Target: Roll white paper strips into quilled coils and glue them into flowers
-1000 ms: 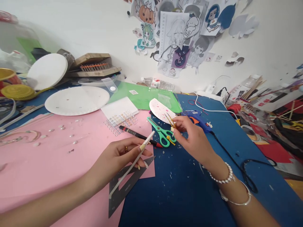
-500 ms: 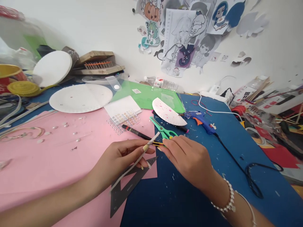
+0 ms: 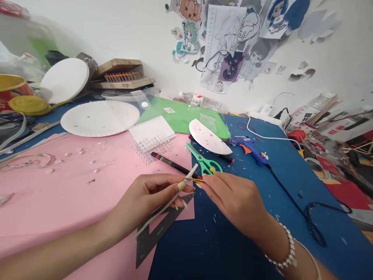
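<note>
Head view: two hands meet at a thin white strip [image 3: 161,212], just on the near side of the green scissors [image 3: 199,158].

From far off, I watch the left hand [image 3: 155,194], near and to the left of the scissors, pinch the strip close to its top end, I think to make it steady. The right hand [image 3: 237,196], near and to the right of the scissors, has its fingers wrapped on yellow tweezers [image 3: 197,179]. Their tips are at the strip, but I cannot tell if they nip it. Holding them so close to the tips likely helps with aim. The strip looks narrow and a bit bent, and its long tail passes over the dark set square [image 3: 147,249].
</note>
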Tool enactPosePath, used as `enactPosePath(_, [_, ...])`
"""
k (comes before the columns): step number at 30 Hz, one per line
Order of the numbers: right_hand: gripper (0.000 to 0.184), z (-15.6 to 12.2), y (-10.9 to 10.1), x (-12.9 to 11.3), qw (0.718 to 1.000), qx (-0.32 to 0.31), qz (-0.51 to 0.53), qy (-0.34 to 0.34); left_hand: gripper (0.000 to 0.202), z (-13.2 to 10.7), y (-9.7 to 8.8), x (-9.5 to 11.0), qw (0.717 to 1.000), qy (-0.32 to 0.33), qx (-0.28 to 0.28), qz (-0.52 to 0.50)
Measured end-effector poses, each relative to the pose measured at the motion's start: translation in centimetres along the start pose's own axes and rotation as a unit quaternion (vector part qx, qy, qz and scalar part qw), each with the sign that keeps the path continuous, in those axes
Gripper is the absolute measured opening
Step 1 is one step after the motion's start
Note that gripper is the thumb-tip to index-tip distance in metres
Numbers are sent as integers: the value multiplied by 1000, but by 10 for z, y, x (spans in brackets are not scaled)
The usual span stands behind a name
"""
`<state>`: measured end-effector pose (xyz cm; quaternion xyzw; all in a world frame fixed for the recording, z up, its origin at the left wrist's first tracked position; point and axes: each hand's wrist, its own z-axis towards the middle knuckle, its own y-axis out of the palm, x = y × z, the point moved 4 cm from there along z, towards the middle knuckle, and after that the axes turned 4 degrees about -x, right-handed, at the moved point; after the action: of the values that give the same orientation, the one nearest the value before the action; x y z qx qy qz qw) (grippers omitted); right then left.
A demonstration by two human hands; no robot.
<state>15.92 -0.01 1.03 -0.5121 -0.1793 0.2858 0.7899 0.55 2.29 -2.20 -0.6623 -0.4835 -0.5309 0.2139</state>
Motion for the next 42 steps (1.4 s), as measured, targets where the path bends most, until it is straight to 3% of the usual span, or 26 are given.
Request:
enactPosePath(4, [15,-1,0,-3,1000,8,-20,-18,13,0,-1,0,1000,3,-2,5])
enactPosePath(9, [12,-2,-5,-4,997,73,-18,-18,15,0,-1,1,1000,3,2,18])
enactPosePath(16, [12,0,-15,9,987,144,-36,55,14,-2,4,-3,999,-32,-15,38])
enactPosePath(25, [15,1,-3,3,996,90,7,3,15,-2,-2,-1,1000,-3,3,12])
enactPosePath(37, [16,1,-2,-1,998,54,9,4,15,-3,-2,0,1000,21,-10,12])
enactPosePath(42, [12,-1,-5,-4,997,70,18,-10,14,-6,-2,0,1000,22,-15,15])
